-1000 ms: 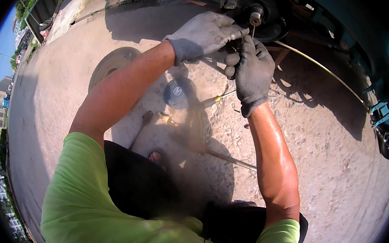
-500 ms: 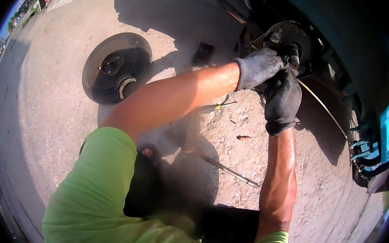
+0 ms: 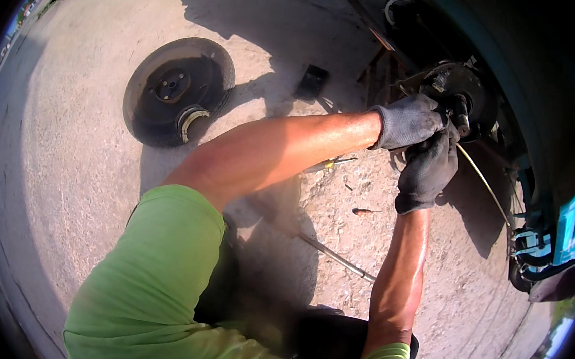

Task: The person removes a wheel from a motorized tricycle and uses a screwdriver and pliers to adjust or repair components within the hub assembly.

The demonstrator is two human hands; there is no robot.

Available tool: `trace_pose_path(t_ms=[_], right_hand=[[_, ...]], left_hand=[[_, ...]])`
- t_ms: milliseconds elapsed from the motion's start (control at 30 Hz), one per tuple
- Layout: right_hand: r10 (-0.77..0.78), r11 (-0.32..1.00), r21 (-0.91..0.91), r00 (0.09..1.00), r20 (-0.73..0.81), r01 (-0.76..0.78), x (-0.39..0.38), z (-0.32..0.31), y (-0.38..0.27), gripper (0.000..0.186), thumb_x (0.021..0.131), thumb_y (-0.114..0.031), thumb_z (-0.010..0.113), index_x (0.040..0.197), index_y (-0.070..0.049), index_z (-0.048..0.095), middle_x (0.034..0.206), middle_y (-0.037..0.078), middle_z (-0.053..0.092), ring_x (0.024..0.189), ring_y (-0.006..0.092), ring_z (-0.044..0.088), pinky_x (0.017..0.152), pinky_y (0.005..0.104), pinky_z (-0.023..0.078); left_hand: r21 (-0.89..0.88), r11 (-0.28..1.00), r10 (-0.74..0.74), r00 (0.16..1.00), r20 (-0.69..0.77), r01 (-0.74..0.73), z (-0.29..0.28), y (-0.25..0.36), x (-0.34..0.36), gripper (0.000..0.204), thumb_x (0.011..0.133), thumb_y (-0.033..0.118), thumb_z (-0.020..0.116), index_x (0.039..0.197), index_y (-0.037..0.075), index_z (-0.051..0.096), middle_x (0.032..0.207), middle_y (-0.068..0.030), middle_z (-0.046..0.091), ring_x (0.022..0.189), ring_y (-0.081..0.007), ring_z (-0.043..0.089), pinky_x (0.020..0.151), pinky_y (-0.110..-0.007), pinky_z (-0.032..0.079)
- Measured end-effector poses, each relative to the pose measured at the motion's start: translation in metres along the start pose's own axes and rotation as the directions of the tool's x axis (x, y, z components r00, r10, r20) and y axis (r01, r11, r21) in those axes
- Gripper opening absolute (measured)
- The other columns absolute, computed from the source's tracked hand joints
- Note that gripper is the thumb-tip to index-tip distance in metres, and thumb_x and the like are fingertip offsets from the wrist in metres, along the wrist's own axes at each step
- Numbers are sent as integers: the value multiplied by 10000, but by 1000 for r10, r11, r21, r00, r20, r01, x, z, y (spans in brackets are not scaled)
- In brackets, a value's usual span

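Both my hands wear grey-black knit gloves and meet at the wheel hub of the vehicle, just beside its protruding axle stub. My left hand comes in from the left with curled fingers. Below it, my right hand reaches up, and its fingertips touch or nearly touch the left ones. Both are closed on something small that the gloves hide. A pale cable runs from beside my right hand down to the vehicle's lower right part.
A removed wheel lies on the concrete at left, with a ring-shaped part at its edge. Nearby are a dark flat rectangular object, a yellow-handled tool, a small orange-brown object and a metal bar.
The whole view has shifted slightly, so the hub and hands sit lower and farther right. Both hands stay together at the hub with closed fingers.
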State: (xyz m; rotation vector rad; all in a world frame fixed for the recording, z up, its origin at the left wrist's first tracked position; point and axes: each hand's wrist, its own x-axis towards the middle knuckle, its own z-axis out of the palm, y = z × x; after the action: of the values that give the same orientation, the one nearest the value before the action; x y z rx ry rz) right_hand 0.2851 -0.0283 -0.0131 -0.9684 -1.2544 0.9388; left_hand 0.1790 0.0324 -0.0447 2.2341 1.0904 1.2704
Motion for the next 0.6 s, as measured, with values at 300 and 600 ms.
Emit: trace_pose_path(t_ms=[300, 600], right_hand=[[101, 993, 60, 994, -35, -99, 1, 2, 1, 303, 1036, -229, 489, 1079, 29, 642, 720, -19, 584, 540, 37, 468, 470, 208, 356], [-64, 998, -5, 998, 2, 64, 4, -4, 16, 324, 1043, -207, 465, 1154, 44, 637, 851, 43, 639, 738, 76, 558, 632, 223, 452]], left_hand=[[-662, 687, -345, 936, 66, 300, 0, 16, 0, 160, 924, 71, 550, 993, -29, 654, 983, -133, 697, 946, -243, 663, 864, -342, 523], [-136, 987, -82, 997, 7, 82, 7, 0, 1, 194, 963, 119, 523, 983, 6, 679, 998, -141, 696, 930, -249, 661, 854, -356, 527]])
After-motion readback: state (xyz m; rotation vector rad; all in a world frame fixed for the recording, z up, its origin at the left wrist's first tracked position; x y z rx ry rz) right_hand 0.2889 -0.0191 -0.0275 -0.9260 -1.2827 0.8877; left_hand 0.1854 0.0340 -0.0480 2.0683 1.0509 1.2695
